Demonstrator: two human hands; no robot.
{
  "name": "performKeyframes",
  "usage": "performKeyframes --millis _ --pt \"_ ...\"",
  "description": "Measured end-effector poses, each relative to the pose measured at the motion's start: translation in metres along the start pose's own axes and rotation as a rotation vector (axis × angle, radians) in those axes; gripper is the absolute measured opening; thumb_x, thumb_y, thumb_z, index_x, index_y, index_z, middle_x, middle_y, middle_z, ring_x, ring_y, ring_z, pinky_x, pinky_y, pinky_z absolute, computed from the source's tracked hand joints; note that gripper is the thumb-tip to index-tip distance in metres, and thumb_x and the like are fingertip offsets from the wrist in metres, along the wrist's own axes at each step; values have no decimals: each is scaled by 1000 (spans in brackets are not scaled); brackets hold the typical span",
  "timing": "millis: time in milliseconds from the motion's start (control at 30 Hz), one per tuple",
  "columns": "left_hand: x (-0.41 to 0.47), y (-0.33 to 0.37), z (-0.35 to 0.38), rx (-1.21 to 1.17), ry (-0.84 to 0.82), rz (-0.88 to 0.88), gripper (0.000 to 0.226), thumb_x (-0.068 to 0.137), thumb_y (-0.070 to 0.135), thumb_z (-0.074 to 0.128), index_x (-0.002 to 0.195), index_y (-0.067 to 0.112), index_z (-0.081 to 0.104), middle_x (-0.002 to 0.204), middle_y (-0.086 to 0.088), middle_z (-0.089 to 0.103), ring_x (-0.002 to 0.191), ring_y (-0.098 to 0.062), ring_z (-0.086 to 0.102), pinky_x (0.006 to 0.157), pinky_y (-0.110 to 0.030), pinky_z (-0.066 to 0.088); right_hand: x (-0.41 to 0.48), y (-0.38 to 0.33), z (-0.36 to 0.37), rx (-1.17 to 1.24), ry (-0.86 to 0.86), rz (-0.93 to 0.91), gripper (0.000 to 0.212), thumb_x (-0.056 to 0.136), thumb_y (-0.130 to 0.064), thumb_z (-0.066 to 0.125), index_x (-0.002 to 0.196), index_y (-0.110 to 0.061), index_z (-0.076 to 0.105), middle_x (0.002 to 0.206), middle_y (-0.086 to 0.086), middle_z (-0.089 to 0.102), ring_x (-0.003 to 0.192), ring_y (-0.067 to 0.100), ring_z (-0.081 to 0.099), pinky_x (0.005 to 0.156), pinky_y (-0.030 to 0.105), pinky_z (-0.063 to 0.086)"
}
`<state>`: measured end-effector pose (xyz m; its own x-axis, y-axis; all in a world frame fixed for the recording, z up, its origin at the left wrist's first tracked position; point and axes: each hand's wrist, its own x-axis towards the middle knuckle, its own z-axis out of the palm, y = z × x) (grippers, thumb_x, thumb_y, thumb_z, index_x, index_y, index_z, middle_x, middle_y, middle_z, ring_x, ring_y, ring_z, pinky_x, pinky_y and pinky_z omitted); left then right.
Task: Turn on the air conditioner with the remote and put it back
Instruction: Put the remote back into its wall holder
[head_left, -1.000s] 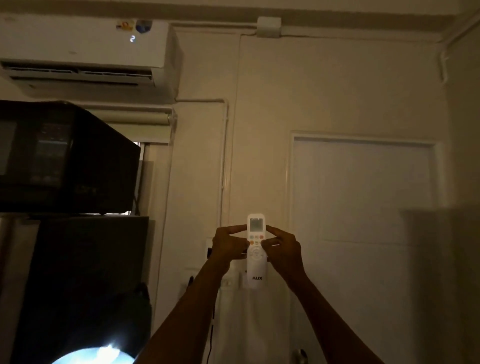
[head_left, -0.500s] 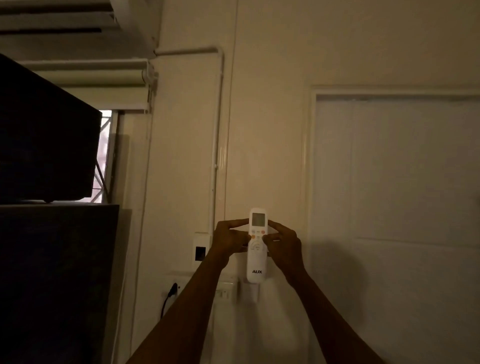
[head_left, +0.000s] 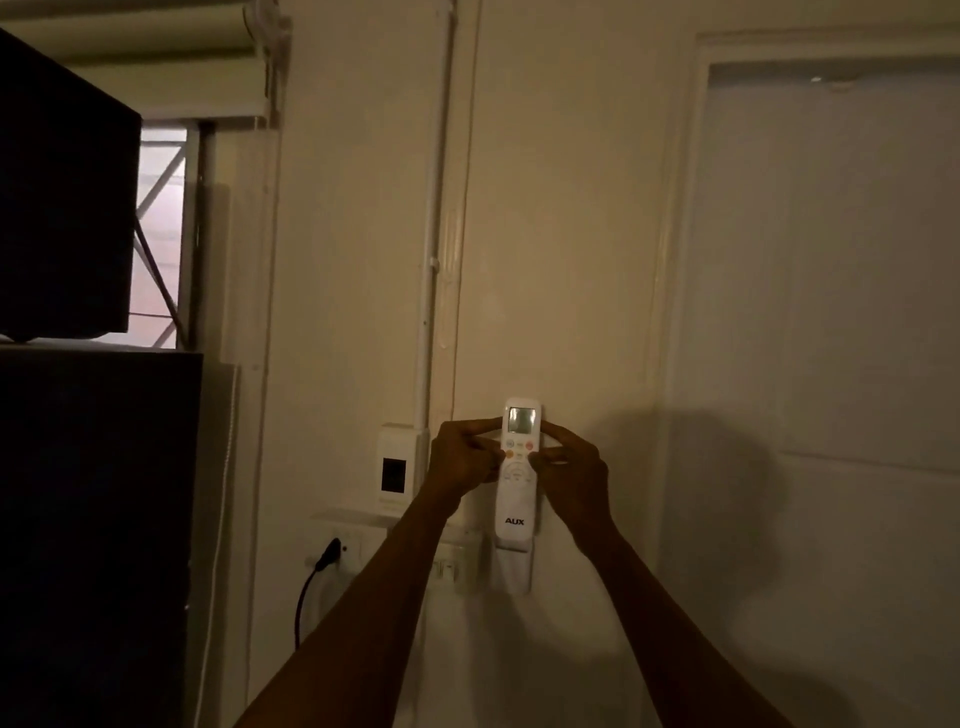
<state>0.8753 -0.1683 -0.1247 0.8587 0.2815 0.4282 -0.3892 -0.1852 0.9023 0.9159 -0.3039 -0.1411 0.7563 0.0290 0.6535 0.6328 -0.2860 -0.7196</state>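
Note:
A white AUX remote (head_left: 517, 499) with a lit screen stands upright against the wall. Its lower end sits just above or in the top of a white wall holder (head_left: 514, 569); I cannot tell which. My left hand (head_left: 460, 460) grips the remote's left side and my right hand (head_left: 571, 470) grips its right side, fingers on its edges near the coloured buttons. The air conditioner is out of view.
A white switch box (head_left: 395, 473) and a socket plate with a black plug and cable (head_left: 327, 558) are on the wall left of the holder. A tall dark appliance (head_left: 93, 519) with a black box (head_left: 62, 197) on top stands at left. A white door (head_left: 831, 312) is at right.
The view has tilted downward, so the air conditioner has left the frame. Both hands have lowered the remote toward the wall holder.

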Motion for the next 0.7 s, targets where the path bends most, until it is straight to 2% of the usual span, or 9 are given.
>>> performKeyframes --millis 167,267,433,533,633,700 --pt "5 -23 3 56 28 57 50 77 -6 67 126 7 60 106 -21 71 99 -31 69 83 -50 58 3 19 11 14 28 -7 45 80 -7 67 124 -17 61 102 13 73 82 17 66 73 24 54" --pt "7 -36 3 111 57 110 50 76 -2 70 124 7 60 106 -20 71 100 -30 67 88 -50 56 -2 27 16 16 43 -13 44 82 -7 66 124 -16 60 100 14 71 79 16 64 72 25 56" --pt "12 -50 7 71 103 162 49 75 -1 72 122 8 62 102 -20 72 96 -28 69 85 -49 58 -3 35 20 -1 73 -73 44 83 -11 66 126 -15 59 102 15 71 81 15 64 78 29 56" --pt "13 -57 6 79 92 171 48 76 -4 70 122 6 62 107 -20 71 97 -28 68 89 -49 56 -10 42 23 46 80 -64 46 82 -11 67 127 -16 58 99 11 71 76 11 63 74 26 57" --pt "10 -65 5 90 90 182 47 76 -3 70 121 6 62 105 -18 72 97 -25 68 90 -48 56 -19 47 27 57 105 -58 48 81 -12 68 128 -20 56 93 4 69 73 4 62 66 16 52" --pt "7 -69 6 109 92 208 46 76 -2 71 120 7 63 107 -17 72 93 -18 68 88 -42 58 -23 51 31 50 131 -42 48 82 -13 68 127 -22 54 88 2 67 72 3 61 67 20 54"
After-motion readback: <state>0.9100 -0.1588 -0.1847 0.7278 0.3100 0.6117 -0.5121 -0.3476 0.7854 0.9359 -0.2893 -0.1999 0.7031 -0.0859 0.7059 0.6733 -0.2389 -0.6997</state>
